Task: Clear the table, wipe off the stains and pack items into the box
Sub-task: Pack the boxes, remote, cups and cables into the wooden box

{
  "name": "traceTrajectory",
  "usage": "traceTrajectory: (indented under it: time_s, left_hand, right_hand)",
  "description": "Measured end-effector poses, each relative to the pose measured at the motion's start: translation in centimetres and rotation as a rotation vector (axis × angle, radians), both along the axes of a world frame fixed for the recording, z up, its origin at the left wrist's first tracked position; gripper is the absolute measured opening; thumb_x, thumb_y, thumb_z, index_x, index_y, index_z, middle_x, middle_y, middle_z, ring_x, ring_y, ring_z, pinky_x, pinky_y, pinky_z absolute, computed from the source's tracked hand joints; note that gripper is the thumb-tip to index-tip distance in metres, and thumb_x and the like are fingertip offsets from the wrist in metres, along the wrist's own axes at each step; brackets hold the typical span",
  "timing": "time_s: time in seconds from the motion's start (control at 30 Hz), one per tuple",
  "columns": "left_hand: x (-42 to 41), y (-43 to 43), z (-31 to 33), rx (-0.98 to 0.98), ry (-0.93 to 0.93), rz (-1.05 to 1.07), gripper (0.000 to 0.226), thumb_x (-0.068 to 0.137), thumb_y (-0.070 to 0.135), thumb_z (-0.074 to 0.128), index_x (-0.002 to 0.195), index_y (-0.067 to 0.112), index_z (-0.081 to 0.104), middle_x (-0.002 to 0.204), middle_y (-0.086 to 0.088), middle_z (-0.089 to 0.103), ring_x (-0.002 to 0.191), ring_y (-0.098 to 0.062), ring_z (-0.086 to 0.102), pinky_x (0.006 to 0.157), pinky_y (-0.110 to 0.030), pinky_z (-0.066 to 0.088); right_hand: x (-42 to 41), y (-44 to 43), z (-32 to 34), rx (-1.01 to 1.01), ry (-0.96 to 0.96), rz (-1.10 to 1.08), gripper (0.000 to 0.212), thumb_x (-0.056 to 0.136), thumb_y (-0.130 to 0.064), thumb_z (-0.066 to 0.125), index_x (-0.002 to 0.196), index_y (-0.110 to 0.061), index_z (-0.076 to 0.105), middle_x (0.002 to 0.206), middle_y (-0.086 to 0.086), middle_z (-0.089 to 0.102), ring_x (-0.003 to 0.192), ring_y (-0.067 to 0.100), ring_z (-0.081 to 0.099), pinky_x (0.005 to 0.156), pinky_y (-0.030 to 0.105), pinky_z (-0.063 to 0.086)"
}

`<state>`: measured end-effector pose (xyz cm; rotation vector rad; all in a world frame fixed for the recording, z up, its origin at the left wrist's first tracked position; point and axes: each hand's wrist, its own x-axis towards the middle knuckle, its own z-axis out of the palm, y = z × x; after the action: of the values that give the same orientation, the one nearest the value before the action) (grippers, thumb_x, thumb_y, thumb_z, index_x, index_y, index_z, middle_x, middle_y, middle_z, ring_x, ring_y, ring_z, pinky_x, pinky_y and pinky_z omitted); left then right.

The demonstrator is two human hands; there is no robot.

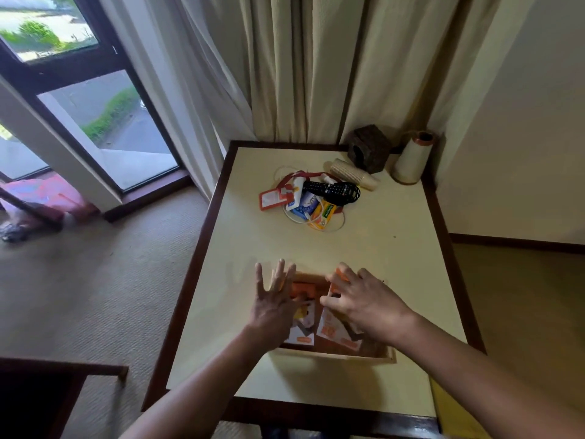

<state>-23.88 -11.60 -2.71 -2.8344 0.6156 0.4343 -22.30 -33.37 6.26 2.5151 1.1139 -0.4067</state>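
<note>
Biggest thing on my feed is the square cream-topped table w/ dark wood edging (395,264); on its near half sits the shallow open-topped pale wooden box (332,356), close to the front edge, w/ orange-and-white printed pieces inside; both hands are over it. Left hand (275,308) is released, fingers straight and spread above the box's left side, grasping nothing; can't tell if it touches. Right hand (364,299) is curled round the top of an orange-and-white printed card piece (332,331) standing in the box's right half; flap or packet, I can't tell, pic's blurred there. At the far right corner: cream thread spool (411,158), dark brown woven cube (368,148), a stack of tan paper cups (351,174) lying on its side. Mid-table, well apart from the box, a heap: black remote control (329,188), red luggage tag (271,200), blue packet (304,205), yellow-orange packet (323,217), white cable (335,228) looped round them.
</note>
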Motion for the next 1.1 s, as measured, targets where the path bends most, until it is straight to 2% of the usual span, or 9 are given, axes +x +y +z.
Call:
traceTrajectory:
  time_s: [0.23, 0.33, 0.5, 0.57, 0.63, 0.7, 0.77, 0.87, 1.1]
  left_hand:
    - [0.4, 0.9, 0.2, -0.162, 0.149, 0.042, 0.064, 0.097, 0.041, 0.062, 0.155, 0.044, 0.036, 0.159, -0.012, -0.046, 0.14, -0.045, -0.047, 0.113, -0.079, -0.016]
    - [0.4, 1.0, 0.5, -0.165, 0.177, 0.045, 0.077, 0.095, 0.041, 0.063, 0.161, 0.046, 0.022, 0.16, -0.012, -0.046, 0.141, -0.045, -0.046, 0.114, -0.076, -0.017]
    - [0.5, 1.2, 0.4, -0.19, 0.203, 0.042, 0.097, 0.083, 0.063, 0.07, 0.162, 0.047, 0.015, 0.157, -0.009, -0.05, 0.141, -0.043, -0.048, 0.115, -0.075, -0.018]
    - [0.6, 1.4, 0.2, -0.185, 0.208, 0.036, 0.1, 0.081, 0.066, 0.071, 0.162, 0.046, 0.016, 0.157, -0.009, -0.05, 0.141, -0.043, -0.048, 0.116, -0.075, -0.017]
    - [0.7, 1.3, 0.1, -0.167, 0.2, 0.024, 0.102, 0.08, 0.068, 0.071, 0.162, 0.044, 0.017, 0.156, -0.011, -0.052, 0.141, -0.044, -0.048, 0.116, -0.076, -0.014]
    - [0.6, 1.2, 0.1, -0.153, 0.186, 0.016, 0.105, 0.079, 0.069, 0.072, 0.163, 0.043, 0.015, 0.154, -0.011, -0.053, 0.14, -0.044, -0.049, 0.116, -0.076, -0.016]
    - [0.4, 1.1, 0.0, -0.154, 0.161, 0.015, 0.104, 0.079, 0.069, 0.072, 0.163, 0.041, 0.016, 0.154, -0.012, -0.053, 0.14, -0.042, -0.05, 0.116, -0.075, -0.016]
    - [0.0, 1.2, 0.2, -0.175, 0.131, -0.003, 0.102, 0.08, 0.067, 0.07, 0.163, 0.037, 0.019, 0.155, -0.014, -0.052, 0.14, -0.039, -0.051, 0.118, -0.073, -0.015]
    - [0.2, 0.7, -0.3, -0.181, 0.193, 0.004, 0.109, 0.08, 0.071, 0.069, 0.164, 0.024, 0.018, 0.158, -0.016, -0.046, 0.145, -0.045, -0.04, 0.12, -0.073, -0.006]
  right_hand:
    - [1.3, 1.3, -4.5, -0.108, 0.105, 0.174, 0.071, 0.091, -0.031, 0.071, 0.149, -0.035, 0.03, 0.166, 0.018, 0.009, 0.144, 0.045, 0.026, 0.109, 0.055, 0.036]
    - [2.0, 1.3, -5.0, -0.097, 0.151, 0.156, 0.078, 0.09, -0.031, 0.072, 0.153, -0.035, 0.026, 0.169, 0.016, -0.001, 0.145, 0.043, 0.027, 0.11, 0.055, 0.039]
    - [1.2, 0.0, -5.7, 0.088, 0.099, 0.028, 0.09, 0.088, -0.019, 0.074, 0.16, -0.029, 0.021, 0.17, 0.018, 0.0, 0.148, 0.041, 0.026, 0.111, 0.054, 0.038]
    - [-0.3, -0.3, -5.8, 0.163, 0.098, -0.119, 0.085, 0.09, -0.01, 0.069, 0.16, -0.021, 0.021, 0.169, 0.019, 0.005, 0.149, 0.041, 0.023, 0.115, 0.053, 0.036]
    - [-1.9, -0.3, -6.0, 0.286, 0.148, -0.451, 0.079, 0.09, -0.009, 0.067, 0.157, -0.019, 0.026, 0.161, 0.017, 0.017, 0.144, 0.038, 0.031, 0.11, 0.047, 0.044]
    - [-2.5, 0.1, -6.2, 0.411, 0.206, -0.802, 0.069, 0.091, -0.023, 0.068, 0.149, -0.02, 0.031, 0.15, 0.012, 0.028, 0.133, 0.035, 0.044, 0.101, 0.043, 0.051]
    - [-2.7, 0.4, -6.9, 0.468, 0.294, -0.983, 0.072, 0.091, -0.037, 0.068, 0.149, -0.021, 0.027, 0.143, 0.012, 0.034, 0.126, 0.033, 0.053, 0.098, 0.041, 0.053]
    - [-3.0, 1.0, -8.1, 0.542, 0.383, -1.096, 0.084, 0.091, -0.044, 0.07, 0.154, -0.022, 0.019, 0.144, 0.012, 0.041, 0.125, 0.029, 0.058, 0.098, 0.038, 0.052]
    - [-3.3, 2.5, -9.7, 0.659, 0.32, -1.144, 0.08, 0.093, -0.04, 0.069, 0.157, -0.026, 0.024, 0.137, 0.005, 0.045, 0.114, 0.023, 0.064, 0.086, 0.031, 0.058]
